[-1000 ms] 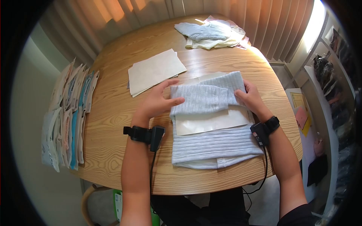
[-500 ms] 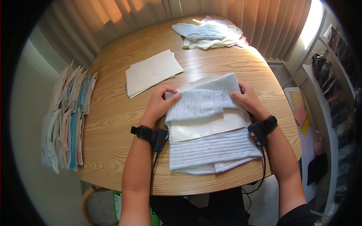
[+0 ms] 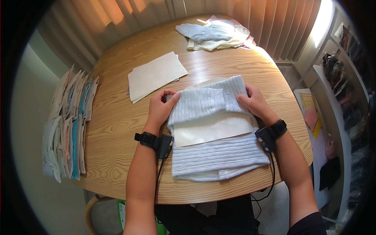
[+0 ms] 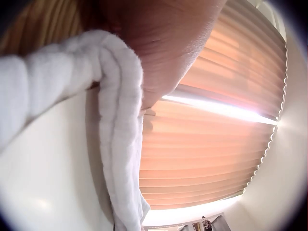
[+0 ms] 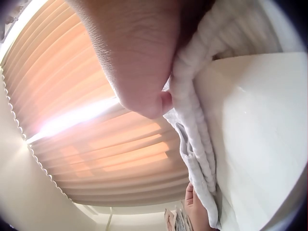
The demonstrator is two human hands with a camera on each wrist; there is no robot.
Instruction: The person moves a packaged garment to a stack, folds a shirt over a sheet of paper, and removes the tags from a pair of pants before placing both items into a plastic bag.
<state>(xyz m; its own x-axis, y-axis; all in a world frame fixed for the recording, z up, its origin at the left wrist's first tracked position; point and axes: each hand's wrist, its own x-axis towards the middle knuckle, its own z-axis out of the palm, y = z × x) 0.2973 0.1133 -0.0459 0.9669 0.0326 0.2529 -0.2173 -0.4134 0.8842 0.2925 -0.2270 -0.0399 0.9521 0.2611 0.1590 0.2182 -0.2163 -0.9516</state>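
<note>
A pale grey ribbed garment (image 3: 219, 154) lies on the table with a cream sheet (image 3: 213, 128) on it, and the garment's far part is folded over the sheet's far portion. At that fold's left edge my left hand (image 3: 159, 107) pinches the fabric between thumb and fingers. On the right edge my right hand (image 3: 258, 103) pinches the cloth, thumb on top. The left wrist view shows the thick folded fabric (image 4: 118, 120) against the hand (image 4: 163, 43); the right wrist view shows layered fabric (image 5: 192, 120) under the thumb.
Cream sheets (image 3: 156, 76) lie at the back left of the wooden table (image 3: 113, 156). A heap of clothes (image 3: 215, 34) sits at the far edge. Packed garments (image 3: 70, 125) stand along the left side. A shelf with bagged items (image 3: 338, 82) is at the right.
My left hand has closed from a spread pose onto the fold's left edge. The folded part has shifted and straightened somewhat, while my right hand keeps its hold.
</note>
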